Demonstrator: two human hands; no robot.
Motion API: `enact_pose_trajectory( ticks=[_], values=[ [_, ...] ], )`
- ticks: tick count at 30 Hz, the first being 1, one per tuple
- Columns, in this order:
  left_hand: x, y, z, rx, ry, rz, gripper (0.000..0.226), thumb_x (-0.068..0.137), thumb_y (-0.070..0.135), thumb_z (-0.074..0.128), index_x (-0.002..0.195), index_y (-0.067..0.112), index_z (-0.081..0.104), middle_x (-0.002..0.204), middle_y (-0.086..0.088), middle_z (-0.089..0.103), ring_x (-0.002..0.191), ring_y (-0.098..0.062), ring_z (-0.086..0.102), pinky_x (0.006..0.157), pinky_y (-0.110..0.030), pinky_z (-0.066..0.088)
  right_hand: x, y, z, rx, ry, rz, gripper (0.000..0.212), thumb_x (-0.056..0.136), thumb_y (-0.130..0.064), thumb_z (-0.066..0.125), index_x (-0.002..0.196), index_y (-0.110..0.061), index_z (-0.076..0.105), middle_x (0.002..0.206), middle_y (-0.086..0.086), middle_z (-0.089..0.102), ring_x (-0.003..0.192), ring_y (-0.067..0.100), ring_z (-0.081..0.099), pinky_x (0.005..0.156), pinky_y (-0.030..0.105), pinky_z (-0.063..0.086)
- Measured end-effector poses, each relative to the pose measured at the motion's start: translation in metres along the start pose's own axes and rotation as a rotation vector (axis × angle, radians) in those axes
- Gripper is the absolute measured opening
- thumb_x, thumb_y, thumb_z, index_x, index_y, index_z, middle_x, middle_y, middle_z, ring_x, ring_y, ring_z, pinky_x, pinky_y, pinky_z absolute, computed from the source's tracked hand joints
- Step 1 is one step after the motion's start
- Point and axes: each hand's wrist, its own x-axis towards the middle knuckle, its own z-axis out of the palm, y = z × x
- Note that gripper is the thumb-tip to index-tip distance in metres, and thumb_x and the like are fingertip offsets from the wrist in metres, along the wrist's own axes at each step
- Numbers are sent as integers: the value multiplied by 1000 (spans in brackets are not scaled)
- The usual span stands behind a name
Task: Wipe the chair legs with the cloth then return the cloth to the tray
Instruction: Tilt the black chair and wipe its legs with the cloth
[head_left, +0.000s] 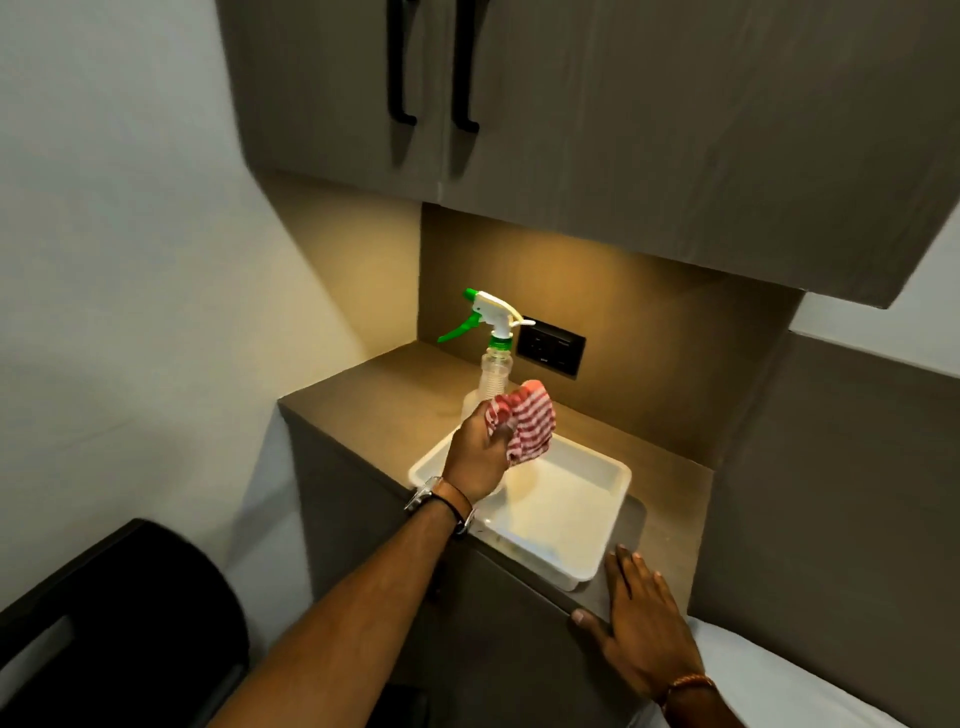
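Observation:
My left hand (478, 457) grips a bunched red-and-white striped cloth (527, 423) and holds it just above the far left part of a white plastic tray (582, 519). The tray sits on a brown counter, and the part I can see holds nothing. My right hand (641, 623) lies flat with fingers spread on the counter's front edge, to the right of the tray. A black chair (119, 629) shows at the lower left; its legs are out of sight.
A clear spray bottle (493, 358) with a green and white trigger stands behind the tray. A black socket panel (551, 345) is on the back wall. Overhead cabinets (571, 104) with black handles hang above the counter (395, 384). A white surface (810, 680) lies at the lower right.

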Motion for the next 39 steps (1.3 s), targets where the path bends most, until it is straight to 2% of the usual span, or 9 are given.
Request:
enact_pose_trajectory(
  ticks=[5, 10, 12, 15, 19, 21, 35, 37, 39],
  values=[
    [-56, 21, -99, -87, 179, -60, 32, 109, 18, 54, 140, 8, 55, 134, -12, 69, 118, -22, 69, 89, -23, 60, -5, -11, -5, 31, -15, 55, 102, 90, -84, 24, 162, -17, -2, 169, 4, -1, 155, 26, 2, 123, 44, 0],
    [-153, 26, -204, 119, 327, -30, 35, 110, 23, 52, 141, 6, 55, 126, -4, 69, 105, 0, 67, 80, -5, 56, -54, -69, 25, -9, 184, 76, 86, 94, -61, 48, 155, -3, 30, 162, 19, 27, 149, 36, 27, 119, 55, 29],
    [-198, 21, -238, 202, 364, -44, 35, 109, 25, 53, 139, 6, 56, 126, -6, 71, 108, -10, 70, 82, -7, 57, -82, -106, 51, 16, 227, -47, 78, 95, -54, 52, 151, -1, 39, 160, 22, 32, 146, 39, 33, 116, 57, 33],
    [-272, 9, -284, 323, 422, -85, 32, 108, 24, 55, 136, 8, 58, 125, -6, 75, 109, -15, 72, 83, -6, 55, -123, -172, 92, 9, 4, -283, 77, 102, -57, 41, 161, -14, 16, 169, 4, 3, 155, 24, 6, 126, 45, 13],
    [-371, -26, -329, 474, 426, -213, 36, 108, 21, 55, 143, 13, 54, 136, -10, 71, 121, -24, 70, 101, -39, 60, -170, -269, 126, -5, -74, -825, 69, 105, -51, 32, 162, -18, 9, 167, -5, -7, 154, 15, -8, 126, 34, -4],
    [-420, -48, -342, 523, 441, -302, 38, 108, 21, 54, 145, 15, 51, 138, -11, 69, 123, -28, 69, 101, -44, 60, -187, -310, 135, -61, -50, -1056, 65, 106, -48, 29, 162, -19, 11, 166, -6, -7, 155, 15, -6, 124, 33, -7],
    [-679, -268, -316, 423, 788, -720, 42, 105, 38, 47, 141, 16, 54, 133, -5, 73, 116, -27, 73, 97, -38, 59, -178, -454, 321, -606, -204, -1943, 56, 105, -43, 36, 155, -18, 36, 165, 3, 27, 154, 24, 18, 124, 51, 16],
    [-693, -303, -310, 358, 817, -709, 57, 100, 52, 42, 141, 14, 54, 132, -2, 74, 110, -15, 75, 91, -35, 62, -165, -459, 350, -671, -246, -1958, 54, 106, -45, 33, 153, -19, 40, 164, 2, 29, 154, 23, 17, 124, 51, 16],
    [-702, -337, -302, 330, 860, -665, 70, 96, 67, 35, 137, 14, 55, 123, 6, 75, 92, 6, 74, 76, -13, 58, -149, -460, 375, -702, -262, -1976, 52, 106, -46, 34, 149, -19, 46, 161, 2, 35, 154, 23, 18, 124, 51, 16]
  ],
)
